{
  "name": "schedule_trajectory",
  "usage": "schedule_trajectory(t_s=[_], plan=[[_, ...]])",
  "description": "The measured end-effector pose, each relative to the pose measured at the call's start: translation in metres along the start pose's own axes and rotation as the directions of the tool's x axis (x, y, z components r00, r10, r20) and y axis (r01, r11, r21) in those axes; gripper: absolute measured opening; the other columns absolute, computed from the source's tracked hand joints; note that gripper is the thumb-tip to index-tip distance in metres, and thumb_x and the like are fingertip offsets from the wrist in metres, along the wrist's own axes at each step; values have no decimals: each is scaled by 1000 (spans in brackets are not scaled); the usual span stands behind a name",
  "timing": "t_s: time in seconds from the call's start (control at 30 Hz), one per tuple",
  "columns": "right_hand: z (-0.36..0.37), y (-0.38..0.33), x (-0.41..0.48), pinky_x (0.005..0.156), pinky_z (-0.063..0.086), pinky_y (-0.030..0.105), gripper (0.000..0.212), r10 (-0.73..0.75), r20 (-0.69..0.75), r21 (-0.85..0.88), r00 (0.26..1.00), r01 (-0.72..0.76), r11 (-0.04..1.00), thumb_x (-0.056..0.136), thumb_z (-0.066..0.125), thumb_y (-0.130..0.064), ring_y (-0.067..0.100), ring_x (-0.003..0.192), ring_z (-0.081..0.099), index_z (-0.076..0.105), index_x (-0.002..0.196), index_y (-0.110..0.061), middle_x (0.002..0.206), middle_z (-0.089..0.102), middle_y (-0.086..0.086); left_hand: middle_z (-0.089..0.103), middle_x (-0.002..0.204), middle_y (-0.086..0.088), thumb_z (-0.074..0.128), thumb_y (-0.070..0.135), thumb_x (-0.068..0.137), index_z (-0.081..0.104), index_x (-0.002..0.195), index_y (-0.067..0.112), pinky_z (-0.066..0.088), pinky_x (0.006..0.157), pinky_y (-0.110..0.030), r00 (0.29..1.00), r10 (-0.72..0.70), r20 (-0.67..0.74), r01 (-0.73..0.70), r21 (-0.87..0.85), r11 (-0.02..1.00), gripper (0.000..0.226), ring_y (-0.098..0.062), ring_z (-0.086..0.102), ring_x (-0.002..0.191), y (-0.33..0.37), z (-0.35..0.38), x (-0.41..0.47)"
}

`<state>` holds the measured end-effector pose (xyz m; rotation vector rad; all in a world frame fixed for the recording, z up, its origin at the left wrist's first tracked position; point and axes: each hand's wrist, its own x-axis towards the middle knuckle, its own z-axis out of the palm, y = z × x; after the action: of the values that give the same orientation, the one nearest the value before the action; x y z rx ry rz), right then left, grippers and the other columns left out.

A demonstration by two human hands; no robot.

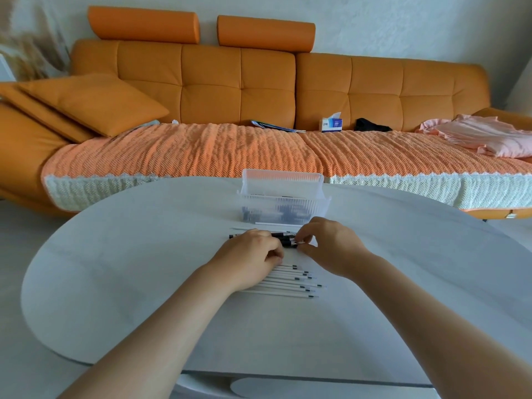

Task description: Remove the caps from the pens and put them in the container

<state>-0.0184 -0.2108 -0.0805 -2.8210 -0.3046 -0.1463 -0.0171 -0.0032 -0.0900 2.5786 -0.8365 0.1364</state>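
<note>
I am mid-uncapping: my left hand pins a pen on the desk, my right hand pinches its cap end. Next: pull apart, carry the cap to the container at twelve o'clock.

Black-capped white pens flat beside clear container of caps.

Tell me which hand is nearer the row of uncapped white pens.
Left. The left hand lies over the far end of the uncapped white pens, covering part of the row. The right hand sits beyond it, pinching the black pen.
</note>
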Motion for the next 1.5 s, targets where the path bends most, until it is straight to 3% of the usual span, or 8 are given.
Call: schedule_trajectory(t_s=[0.2,0.43,0.67,0.8,0.93,1.2,1.4,1.5], plan=[[-1,0,-1,72,45,24,5,-10,14,8,1000,10,1000,90,66,-36,8,87,58,65,95,-37,100,61,-18,48,94,18,56,27,95,64,105,27,40,74,-26,991,36,-133,-33,23,999,13,-4,43,93,-3,-2,5],[-3,3,-3,77,48,25,15,-6,60,53,998,3,999,90,68,-34,7,84,55,70,104,-35,100,61,-15,54,109,6,60,23,93,62,115,18,43,86,-30,980,120,-160,-97,141,985,23,-15,46,106,-3,8,10],[-11,11,-7,68,41,17,7,-34,-45,203,998,43,978,90,69,-29,0,74,54,67,94,-35,94,57,-14,59,108,6,59,29,92,61,118,21,40,87,-29,976,152,-158,-119,200,973,27,-15,50,105,3,8,14],[-15,11,-15,71,45,20,12,-97,-84,187,992,111,976,91,65,-24,2,76,55,61,94,-35,94,55,-13,61,93,8,54,28,96,63,106,23,44,72,-31,984,80,-162,-61,116,991,14,-15,56,93,10,4,15],[-15,5,-21,79,49,27,20,-136,-41,162,990,141,977,96,53,-25,9,87,58,63,114,-28,104,62,-10,62,95,11,54,31,97,62,105,26,41,66,-29,988,47,-146,-37,70,997,12,-12,57,89,16,3,16],[-14,0,-22,78,50,41,28,-129,132,29,983,126,992,104,37,-29,20,85,58,62,99,-20,92,63,-2,66,99,13,59,33,94,62,99,29,51,76,-34,990,48,-130,-45,21,999,7,-9,60,93,22,4,13],[-13,-5,-23,62,36,30,26,-160,75,-24,984,163,986,106,35,-30,17,72,52,57,97,-21,74,53,-12,65,95,16,59,30,95,62,94,31,50,74,-30,991,28,-133,-34,-39,999,3,-5,58,90,20,4,11],[-14,-7,-22,61,40,34,27,-195,46,-55,980,197,979,106,36,-33,20,69,52,57,96,-20,72,54,-8,65,92,16,60,29,94,62,93,27,50,73,-30,993,5,-122,-14,-75,997,3,-5,59,87,18,2,11]])
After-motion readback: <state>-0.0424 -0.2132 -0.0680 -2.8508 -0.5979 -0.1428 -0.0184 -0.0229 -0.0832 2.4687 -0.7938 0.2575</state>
